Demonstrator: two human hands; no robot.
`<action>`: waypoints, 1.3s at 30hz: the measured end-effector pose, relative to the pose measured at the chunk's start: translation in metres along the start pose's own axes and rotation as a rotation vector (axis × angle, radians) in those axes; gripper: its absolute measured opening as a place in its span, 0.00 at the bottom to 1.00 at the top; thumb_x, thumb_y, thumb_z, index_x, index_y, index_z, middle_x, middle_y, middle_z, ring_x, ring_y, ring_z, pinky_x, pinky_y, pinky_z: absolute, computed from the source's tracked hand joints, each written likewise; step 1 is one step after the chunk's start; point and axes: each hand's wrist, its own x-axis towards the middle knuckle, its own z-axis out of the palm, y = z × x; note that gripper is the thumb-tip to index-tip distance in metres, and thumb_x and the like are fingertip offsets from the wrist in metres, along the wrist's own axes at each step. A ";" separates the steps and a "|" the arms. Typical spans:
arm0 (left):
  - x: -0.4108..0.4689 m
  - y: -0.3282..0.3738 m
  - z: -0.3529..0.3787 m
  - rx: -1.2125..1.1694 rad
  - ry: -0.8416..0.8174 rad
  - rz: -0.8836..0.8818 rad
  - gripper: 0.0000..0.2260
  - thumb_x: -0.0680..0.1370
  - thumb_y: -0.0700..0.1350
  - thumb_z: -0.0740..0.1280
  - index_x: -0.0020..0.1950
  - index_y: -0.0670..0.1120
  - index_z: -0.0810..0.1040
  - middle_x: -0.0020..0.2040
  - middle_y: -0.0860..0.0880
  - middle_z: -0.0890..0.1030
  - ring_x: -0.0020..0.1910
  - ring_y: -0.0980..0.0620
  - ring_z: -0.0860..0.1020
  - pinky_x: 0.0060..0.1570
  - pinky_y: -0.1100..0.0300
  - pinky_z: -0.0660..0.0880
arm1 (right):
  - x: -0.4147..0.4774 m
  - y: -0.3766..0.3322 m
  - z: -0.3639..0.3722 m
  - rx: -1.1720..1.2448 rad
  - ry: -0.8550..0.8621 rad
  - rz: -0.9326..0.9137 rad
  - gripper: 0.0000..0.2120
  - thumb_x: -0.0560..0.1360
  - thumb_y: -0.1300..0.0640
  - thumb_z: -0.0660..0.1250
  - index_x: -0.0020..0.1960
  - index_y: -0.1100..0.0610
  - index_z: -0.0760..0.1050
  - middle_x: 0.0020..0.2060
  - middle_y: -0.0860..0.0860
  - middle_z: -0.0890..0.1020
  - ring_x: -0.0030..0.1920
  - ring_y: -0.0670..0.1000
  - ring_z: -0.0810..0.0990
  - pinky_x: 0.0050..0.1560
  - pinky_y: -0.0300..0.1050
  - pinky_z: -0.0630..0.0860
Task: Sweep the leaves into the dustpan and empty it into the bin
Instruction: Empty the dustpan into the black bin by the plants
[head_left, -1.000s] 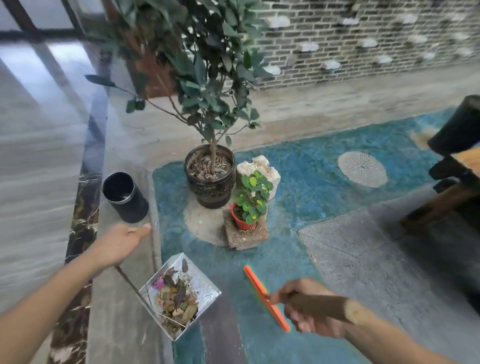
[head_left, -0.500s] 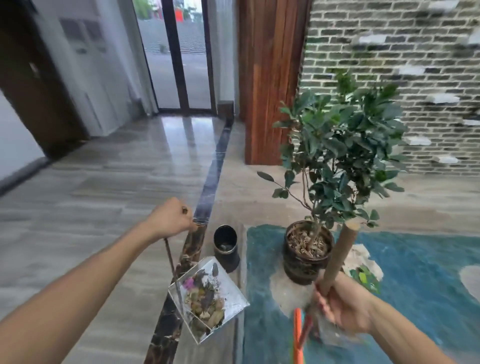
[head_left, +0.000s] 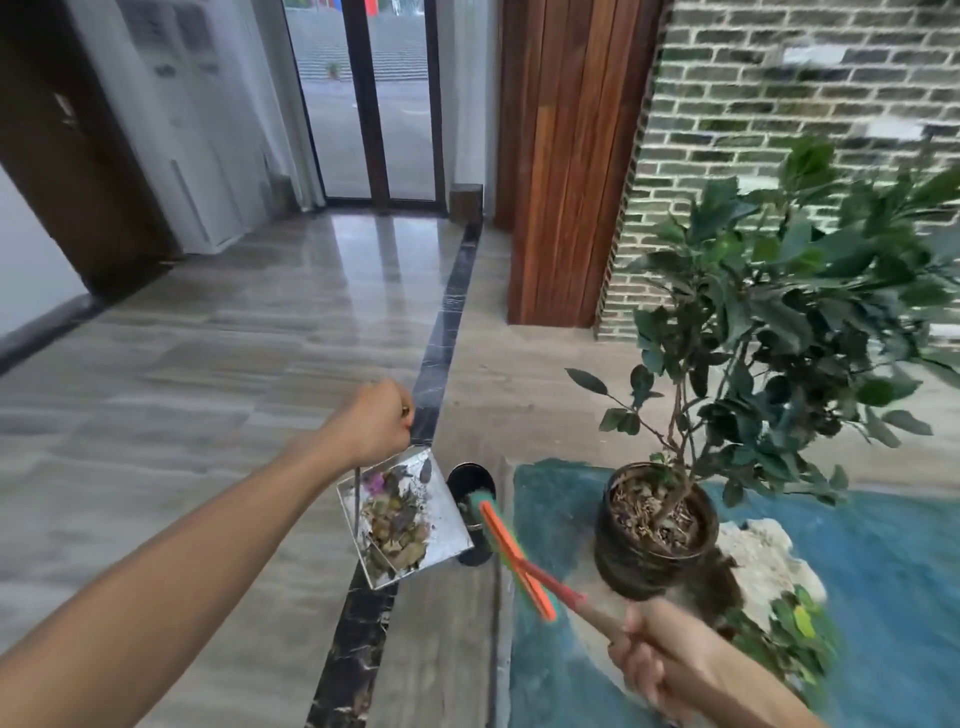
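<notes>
The sweeping looks done, and the step in hand is the carry to the bin. The left hand (head_left: 371, 423) is fisted round the thin upright handle of the dustpan (head_left: 448, 519), which hangs just below that grip, clear of the floor, its metal tray heaped with leaves (head_left: 395, 525). The black bin (head_left: 470, 474) stands just beyond the tray's far edge, below and right of the left fist, partly hidden by the tray and the broom (head_left: 514, 551). The right hand (head_left: 657, 662) is wrapped round the broom's wooden handle, the orange and teal head pointing away from that grip toward the bin. Next, I judge, the tray must come over the bin's mouth and tip so the load slides in; the mouth looks narrow against the tray, so spill is a risk. Under both hands lies polished grey floor (head_left: 208, 364) split by a dark marble strip (head_left: 441, 322), with a blue painted patch (head_left: 857, 571) and a potted plant (head_left: 623, 561) right of the broom grip. Far ahead stand a glass door (head_left: 363, 104), a wooden panel (head_left: 561, 156) and a brick wall (head_left: 753, 104)
</notes>
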 end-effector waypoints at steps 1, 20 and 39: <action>0.011 -0.004 0.005 0.000 -0.003 -0.007 0.14 0.64 0.31 0.62 0.24 0.48 0.67 0.24 0.50 0.71 0.26 0.51 0.71 0.32 0.52 0.76 | 0.017 -0.005 0.002 -0.031 0.030 -0.025 0.10 0.75 0.56 0.60 0.38 0.61 0.68 0.20 0.53 0.66 0.12 0.47 0.63 0.13 0.28 0.59; 0.210 -0.090 0.164 0.160 -0.148 0.209 0.13 0.66 0.35 0.61 0.27 0.48 0.63 0.29 0.45 0.75 0.34 0.42 0.75 0.34 0.53 0.74 | 0.195 -0.102 0.054 -0.337 0.294 -0.379 0.14 0.80 0.59 0.62 0.48 0.72 0.76 0.33 0.62 0.68 0.19 0.49 0.62 0.19 0.32 0.56; 0.174 -0.103 0.278 0.356 -0.278 0.280 0.08 0.71 0.36 0.62 0.38 0.49 0.67 0.39 0.40 0.80 0.40 0.37 0.79 0.35 0.50 0.74 | 0.258 -0.097 0.045 -0.109 0.259 -0.394 0.07 0.80 0.64 0.63 0.46 0.68 0.74 0.21 0.57 0.68 0.14 0.45 0.61 0.17 0.28 0.54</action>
